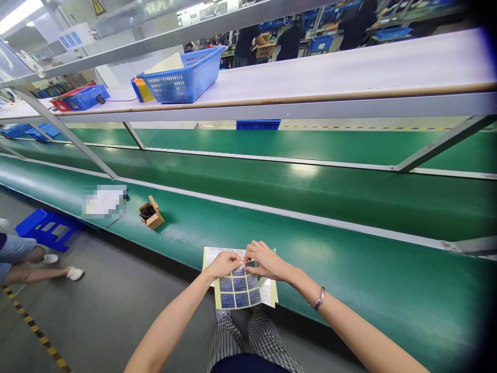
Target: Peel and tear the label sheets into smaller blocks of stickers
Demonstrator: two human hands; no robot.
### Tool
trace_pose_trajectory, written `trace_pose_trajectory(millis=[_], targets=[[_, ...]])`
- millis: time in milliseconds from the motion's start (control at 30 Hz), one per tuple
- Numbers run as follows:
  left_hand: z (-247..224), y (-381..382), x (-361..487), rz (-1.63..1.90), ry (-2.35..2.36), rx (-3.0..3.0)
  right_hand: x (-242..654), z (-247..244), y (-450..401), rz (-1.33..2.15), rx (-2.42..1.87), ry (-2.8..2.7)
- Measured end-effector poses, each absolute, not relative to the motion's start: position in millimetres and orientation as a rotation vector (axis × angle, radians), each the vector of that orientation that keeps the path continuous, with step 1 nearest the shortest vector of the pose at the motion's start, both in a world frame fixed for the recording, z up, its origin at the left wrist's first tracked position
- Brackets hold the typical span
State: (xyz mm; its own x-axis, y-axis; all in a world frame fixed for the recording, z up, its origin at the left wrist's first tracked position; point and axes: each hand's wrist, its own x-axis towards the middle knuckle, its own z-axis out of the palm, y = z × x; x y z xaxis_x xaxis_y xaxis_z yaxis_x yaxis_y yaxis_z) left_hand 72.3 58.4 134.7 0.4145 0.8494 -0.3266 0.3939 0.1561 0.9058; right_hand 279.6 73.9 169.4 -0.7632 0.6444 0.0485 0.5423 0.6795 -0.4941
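A long green bench (349, 207) runs left to right. On the white shelf (349, 67) above it, far left, stands a blue basket (186, 77). A small open carton (151, 213) sits on the bench, left of the hands. At the near bench edge lies the label sheet (240, 290); the left hand (225, 264) and the right hand (264, 259) both pinch its far edge, fingertips closed on it

Your hands have open green belt (349, 269) ahead and to the right, small open carton (151, 213) standing well left, slanted frame bars (438, 147) crossing above the far lane.
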Motion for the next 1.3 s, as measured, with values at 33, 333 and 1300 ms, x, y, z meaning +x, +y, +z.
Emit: trace_pose_trajectory(millis=[33,333,1300], targets=[[136,59,73,0.467,1.179,1.451,281,169,75,0.698,-0.961,-2.677],[137,63,75,0.468,1.131,1.447,282,177,75,0.720,-0.915,-2.700],[159,80,57,0.034,1.006,1.447,287,174,66,0.765,-0.813,-2.731]])
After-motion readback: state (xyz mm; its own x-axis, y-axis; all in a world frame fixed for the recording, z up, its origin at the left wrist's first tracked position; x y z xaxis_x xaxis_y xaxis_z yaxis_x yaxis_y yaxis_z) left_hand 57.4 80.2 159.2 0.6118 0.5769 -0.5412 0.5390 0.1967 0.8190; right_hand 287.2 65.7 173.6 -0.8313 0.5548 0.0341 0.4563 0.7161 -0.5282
